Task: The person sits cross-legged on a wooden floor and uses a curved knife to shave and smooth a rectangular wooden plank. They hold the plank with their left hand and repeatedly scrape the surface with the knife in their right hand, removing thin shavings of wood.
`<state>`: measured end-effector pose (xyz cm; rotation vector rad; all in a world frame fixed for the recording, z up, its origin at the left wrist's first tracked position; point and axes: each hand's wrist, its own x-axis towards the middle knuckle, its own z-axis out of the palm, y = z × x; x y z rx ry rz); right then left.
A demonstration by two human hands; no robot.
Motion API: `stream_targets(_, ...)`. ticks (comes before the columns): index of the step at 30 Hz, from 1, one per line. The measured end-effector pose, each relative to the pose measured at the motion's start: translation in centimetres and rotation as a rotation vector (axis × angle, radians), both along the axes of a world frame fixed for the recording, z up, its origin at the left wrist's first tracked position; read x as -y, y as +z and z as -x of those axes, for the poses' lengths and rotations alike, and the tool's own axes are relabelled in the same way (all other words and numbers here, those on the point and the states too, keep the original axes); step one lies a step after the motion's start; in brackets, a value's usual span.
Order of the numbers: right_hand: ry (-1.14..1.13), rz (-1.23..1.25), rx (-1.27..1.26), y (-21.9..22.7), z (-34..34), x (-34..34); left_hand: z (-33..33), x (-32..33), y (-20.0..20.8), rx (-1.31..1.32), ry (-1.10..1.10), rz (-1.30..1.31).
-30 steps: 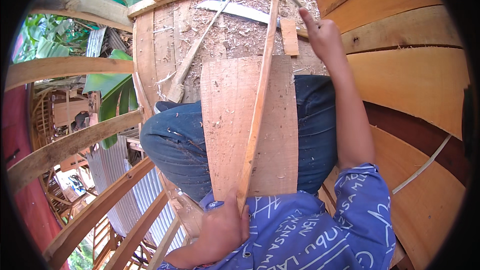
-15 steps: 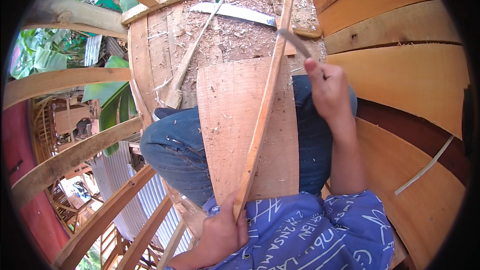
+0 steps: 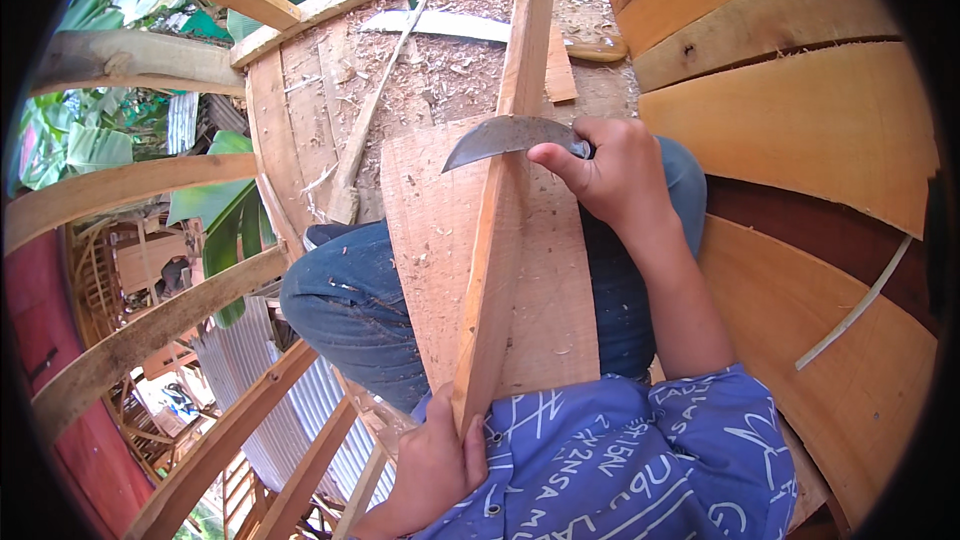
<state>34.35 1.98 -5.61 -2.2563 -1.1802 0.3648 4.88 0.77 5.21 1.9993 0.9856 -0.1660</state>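
Wood filled the head view. A long narrow slat (image 3: 505, 190) ran from the person's waist up toward the top of the picture, lying along a wide flat board (image 3: 450, 240) that rested across the lap in blue jeans (image 3: 350, 300). The left hand (image 3: 430, 470), low in the picture by the blue patterned shirt (image 3: 620, 470), had its fingers wrapped and pressed together around the near end of the slat. The right hand (image 3: 615, 175) was closed in a fist around the handle of a curved knife (image 3: 510, 135), thumb stretched along the top, fingers pressed together. The grey blade crossed the slat about halfway along its length, its edge laid against the slat's face and its tip pointing toward the person's left, past the slat's edge and over the board.

Beyond the knees lay a plank floor (image 3: 440, 70) strewn with shavings. On it lay a thin stick (image 3: 375, 110) set at a slant, a second long blade (image 3: 440, 25) with a wooden handle lying crosswise at the far end, and a short offcut (image 3: 560, 70) just beside the slat. Curved planks (image 3: 800, 140) rose on the right, bare curved ribs (image 3: 150, 330) on the left, with green leaves showing behind them.
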Motion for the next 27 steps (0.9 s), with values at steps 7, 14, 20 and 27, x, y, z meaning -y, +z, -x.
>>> stream_targets(7, 0.006, -0.027, -0.019, -0.1, -0.1, -0.8, 0.2, -0.2, -0.1, -0.008, -0.019, -0.004)
stream_targets(14, -0.003, -0.013, 0.029, -1.3, -1.5, -1.6, 0.0, -0.2, 0.2, -0.061, -0.029, 0.005)
stream_targets(20, -0.069, -0.008, 0.044, -1.9, -3.0, -2.2, -0.4, -0.3, 0.2, -0.026, -0.008, 0.001)
stream_targets(27, -0.405, -0.025, -0.183, -3.7, -9.1, -2.5, 0.4, 0.5, 0.2, -0.045, 0.008, 0.021)
